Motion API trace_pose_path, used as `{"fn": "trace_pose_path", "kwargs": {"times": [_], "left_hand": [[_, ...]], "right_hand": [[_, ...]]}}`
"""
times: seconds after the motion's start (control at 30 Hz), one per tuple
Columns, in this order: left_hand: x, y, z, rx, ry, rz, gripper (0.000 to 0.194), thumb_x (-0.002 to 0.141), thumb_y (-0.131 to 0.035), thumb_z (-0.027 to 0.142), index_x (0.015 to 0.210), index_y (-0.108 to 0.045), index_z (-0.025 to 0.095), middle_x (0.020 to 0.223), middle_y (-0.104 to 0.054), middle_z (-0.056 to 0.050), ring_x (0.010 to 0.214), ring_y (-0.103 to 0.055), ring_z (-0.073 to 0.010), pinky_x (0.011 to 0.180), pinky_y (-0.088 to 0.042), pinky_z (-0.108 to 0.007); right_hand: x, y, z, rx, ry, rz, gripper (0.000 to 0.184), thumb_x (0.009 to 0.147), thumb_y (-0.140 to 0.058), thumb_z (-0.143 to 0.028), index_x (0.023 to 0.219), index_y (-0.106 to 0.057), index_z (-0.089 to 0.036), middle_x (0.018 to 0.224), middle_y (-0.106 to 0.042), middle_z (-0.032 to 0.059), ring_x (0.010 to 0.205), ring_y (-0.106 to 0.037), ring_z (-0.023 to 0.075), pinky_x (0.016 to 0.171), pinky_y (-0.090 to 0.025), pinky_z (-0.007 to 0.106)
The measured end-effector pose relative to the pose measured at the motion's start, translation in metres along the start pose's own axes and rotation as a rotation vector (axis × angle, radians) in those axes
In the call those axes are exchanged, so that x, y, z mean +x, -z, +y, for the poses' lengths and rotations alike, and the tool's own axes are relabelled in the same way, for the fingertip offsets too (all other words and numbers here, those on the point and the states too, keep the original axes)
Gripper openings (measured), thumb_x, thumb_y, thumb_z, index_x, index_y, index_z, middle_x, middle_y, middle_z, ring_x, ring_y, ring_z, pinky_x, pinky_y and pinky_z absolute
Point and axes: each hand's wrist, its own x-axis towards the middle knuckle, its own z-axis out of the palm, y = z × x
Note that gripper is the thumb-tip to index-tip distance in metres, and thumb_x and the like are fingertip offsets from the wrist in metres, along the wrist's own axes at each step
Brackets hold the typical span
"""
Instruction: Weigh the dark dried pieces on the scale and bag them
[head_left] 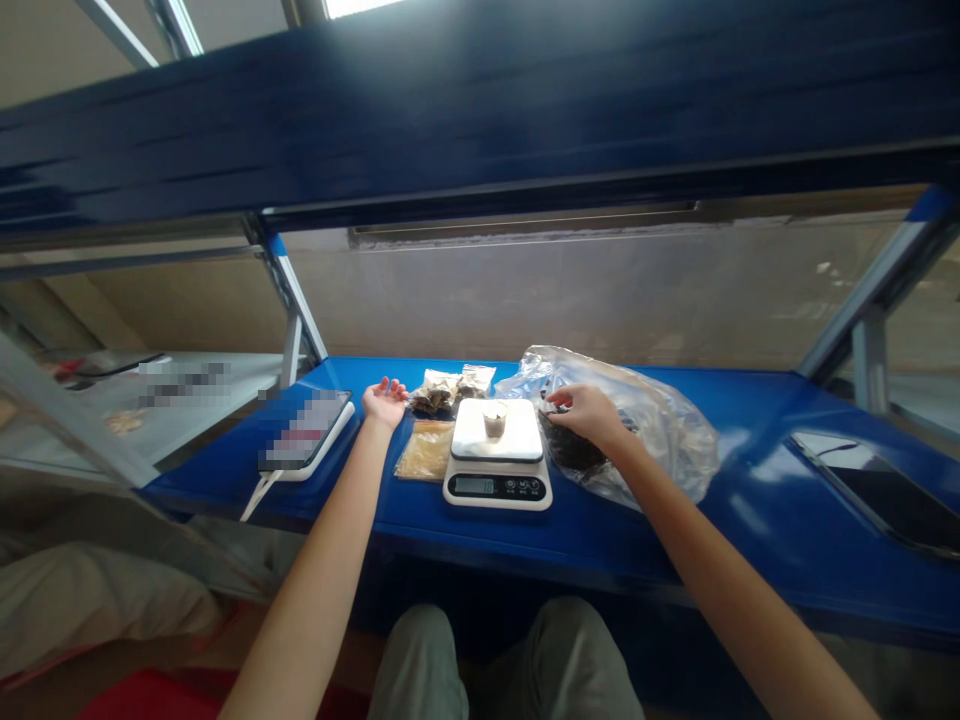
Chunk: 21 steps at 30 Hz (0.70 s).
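Note:
A white kitchen scale (496,480) with a lit display stands on the blue shelf, and a small cup (495,418) rests on its plate. My right hand (589,412) is at the mouth of a large clear plastic bag (675,435) holding dark, loose material (574,447). Its thumb and fingers are pinched together; what lies between them is too small to name. Left of the scale, my left hand (385,403) is palm up and empty, its fingers loosely curled and apart. Near it are filled small packets (439,390) and a stack of flat clear bags (424,450).
A device with a cable (307,435) lies at the left, and a dark phone (885,490) at the right. Overhead runs a blue upper shelf (480,120), with metal posts (289,290) on either side. Another person's leg (97,610) shows at lower left.

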Motion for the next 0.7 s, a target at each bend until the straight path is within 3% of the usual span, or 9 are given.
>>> {"fn": "trace_pose_path", "kwargs": {"times": [0.2,0.7], "left_hand": [[0.001,0.0,0.0,-0.008,0.01,-0.01,0.013,0.071,-0.037,0.012,0.064,-0.047,0.017,0.057,-0.05,-0.001,0.048,-0.048,-0.0126,0.047,-0.033,-0.023],[0.002,0.002,0.0,0.013,0.005,-0.005,0.012,0.071,-0.039,0.012,0.065,-0.048,0.017,0.058,-0.052,-0.002,0.049,-0.05,-0.0128,0.049,-0.034,-0.023]], "right_hand": [[-0.001,0.0,0.001,0.057,-0.045,-0.039,0.023,0.064,-0.065,-0.025,0.083,-0.074,-0.018,0.077,-0.072,0.0047,0.073,-0.065,0.0194,0.059,-0.045,0.024],[0.006,-0.013,0.012,0.18,0.025,-0.065,0.021,0.059,-0.062,-0.016,0.076,-0.075,-0.016,0.072,-0.072,0.0054,0.066,-0.065,0.0181,0.058,-0.049,0.023]]}}
